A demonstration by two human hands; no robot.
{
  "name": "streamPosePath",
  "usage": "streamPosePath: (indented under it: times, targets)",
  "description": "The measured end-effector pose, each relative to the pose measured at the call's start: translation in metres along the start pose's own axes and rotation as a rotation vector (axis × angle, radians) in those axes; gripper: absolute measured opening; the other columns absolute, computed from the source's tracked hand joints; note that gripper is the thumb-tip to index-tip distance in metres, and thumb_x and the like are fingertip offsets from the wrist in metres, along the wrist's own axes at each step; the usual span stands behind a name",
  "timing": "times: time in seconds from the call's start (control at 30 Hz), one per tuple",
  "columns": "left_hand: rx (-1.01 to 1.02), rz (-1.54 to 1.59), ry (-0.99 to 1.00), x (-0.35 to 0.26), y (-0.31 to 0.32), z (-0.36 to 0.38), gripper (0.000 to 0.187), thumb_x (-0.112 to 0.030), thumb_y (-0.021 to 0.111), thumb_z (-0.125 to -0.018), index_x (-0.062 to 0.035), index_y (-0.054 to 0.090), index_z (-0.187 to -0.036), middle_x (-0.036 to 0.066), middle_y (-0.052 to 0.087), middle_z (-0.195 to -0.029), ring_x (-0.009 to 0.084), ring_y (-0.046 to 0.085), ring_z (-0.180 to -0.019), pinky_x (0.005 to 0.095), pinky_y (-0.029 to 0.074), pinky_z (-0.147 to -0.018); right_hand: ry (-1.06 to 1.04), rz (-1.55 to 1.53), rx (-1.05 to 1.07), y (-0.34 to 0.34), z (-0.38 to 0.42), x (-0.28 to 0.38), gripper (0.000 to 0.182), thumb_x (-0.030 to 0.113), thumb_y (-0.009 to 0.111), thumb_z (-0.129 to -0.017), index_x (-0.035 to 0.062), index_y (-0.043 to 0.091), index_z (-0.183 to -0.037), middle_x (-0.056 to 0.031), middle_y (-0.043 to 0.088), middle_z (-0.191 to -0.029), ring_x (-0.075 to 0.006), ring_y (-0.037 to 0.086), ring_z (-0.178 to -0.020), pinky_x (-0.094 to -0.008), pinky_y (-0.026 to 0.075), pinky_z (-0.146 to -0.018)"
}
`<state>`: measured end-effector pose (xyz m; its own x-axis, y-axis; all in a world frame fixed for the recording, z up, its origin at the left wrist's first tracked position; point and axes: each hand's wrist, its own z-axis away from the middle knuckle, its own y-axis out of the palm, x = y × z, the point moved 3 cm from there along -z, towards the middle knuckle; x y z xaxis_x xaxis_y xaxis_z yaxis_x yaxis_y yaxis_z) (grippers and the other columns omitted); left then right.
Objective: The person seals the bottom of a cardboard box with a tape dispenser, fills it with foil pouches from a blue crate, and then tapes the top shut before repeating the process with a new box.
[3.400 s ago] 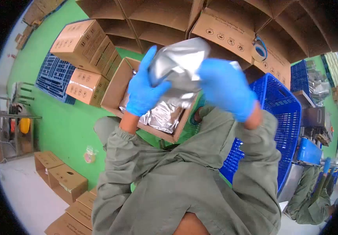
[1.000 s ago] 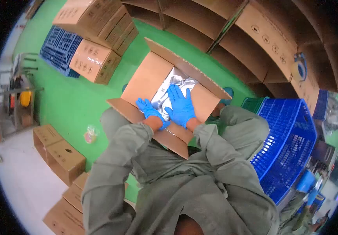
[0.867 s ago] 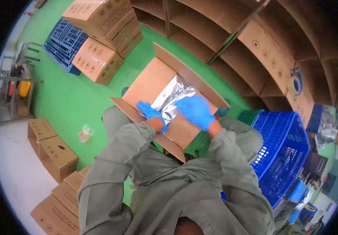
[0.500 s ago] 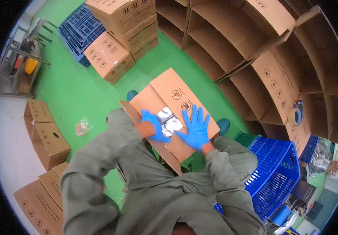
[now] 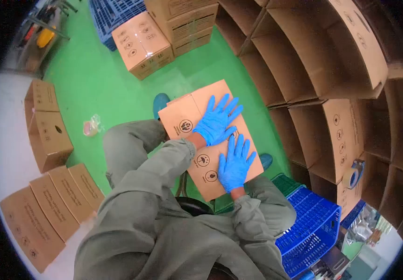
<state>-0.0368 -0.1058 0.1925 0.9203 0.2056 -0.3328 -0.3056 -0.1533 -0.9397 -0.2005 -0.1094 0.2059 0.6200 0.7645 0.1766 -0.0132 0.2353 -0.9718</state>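
A brown cardboard box (image 5: 210, 179) with printed handling symbols sits between my knees, its top flaps folded down. My left hand (image 5: 215, 120), in a blue glove, lies on the far part of the top with its fingers spread. Nearer to me, my gloved right hand (image 5: 235, 167) rests flat on the top at the right, fingers also apart. Both palms press the cardboard and hold nothing. The inside of the box is hidden beneath the flaps.
Open carton compartments (image 5: 304, 130) line the right side, where a tape dispenser (image 5: 352, 176) hangs. A blue crate (image 5: 311, 210) stands by my right knee. At the back is a closed carton (image 5: 140, 44). A tape roll (image 5: 89, 128) in clear wrap lies on the green floor (image 5: 77, 100).
The near flap has folded over, covering the silver packets that showed before. My left hand has moved from the opening to the far part of the top. The view has shifted.
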Motion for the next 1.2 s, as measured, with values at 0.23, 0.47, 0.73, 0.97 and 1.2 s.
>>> streamPosePath:
  times: [0.23,0.47,0.73,0.97,1.2]
  targets:
    - [-0.03,0.04,0.08,-0.027,-0.011,0.094,0.058,-0.033,0.051,-0.096,-0.0053,0.043,-0.146,0.014,0.034,-0.156,0.0334,0.027,-0.147,0.0562,0.019,-0.117,0.005,0.042,-0.001,-0.002,0.008,0.003,0.074,0.036,0.05,-0.095,0.0118,0.02,-0.158,-0.0158,0.015,-0.163,-0.0404,0.015,-0.149,-0.0672,0.009,-0.114]
    - [-0.01,0.165,0.069,-0.028,-0.003,0.117,0.058,-0.034,0.053,-0.093,-0.0064,0.046,-0.144,0.013,0.041,-0.152,0.0285,0.03,-0.145,0.0524,0.023,-0.117,-0.073,-0.231,-0.253,-0.03,-0.075,0.024,0.034,0.022,0.062,-0.083,0.0083,0.063,-0.114,-0.0152,0.059,-0.125,-0.0342,0.05,-0.124,-0.061,0.024,-0.111]
    - [0.146,0.174,-0.003,-0.024,0.003,0.12,0.045,-0.04,0.061,-0.081,-0.009,0.069,-0.113,0.011,0.055,-0.136,0.0318,0.03,-0.145,0.0634,0.016,-0.116,0.166,-0.218,-0.072,-0.008,-0.23,0.08,0.021,0.026,0.061,-0.081,0.0095,0.073,-0.088,-0.0167,0.067,-0.1,-0.0362,0.064,-0.093,-0.0429,0.051,-0.084]
    - [0.066,0.275,0.003,-0.019,0.016,0.131,0.037,-0.039,0.063,-0.08,-0.0092,0.076,-0.097,0.011,0.061,-0.13,0.0308,0.029,-0.145,0.0648,0.014,-0.116,0.1,-0.274,-0.358,-0.004,-0.208,0.087,0.025,0.028,0.057,-0.082,0.0077,0.07,-0.076,-0.0135,0.065,-0.09,-0.0326,0.063,-0.083,-0.0471,0.05,-0.073]
    - [0.444,0.108,-0.05,-0.028,-0.003,0.099,0.037,-0.035,0.063,-0.082,-0.0104,0.074,-0.107,0.006,0.058,-0.137,0.0316,0.034,-0.142,0.0667,0.016,-0.114,-0.006,-0.233,-0.341,0.001,-0.215,0.069,0.048,0.037,0.056,-0.091,0.006,0.059,-0.128,-0.0198,0.06,-0.121,-0.0304,0.059,-0.111,-0.0463,0.043,-0.096]
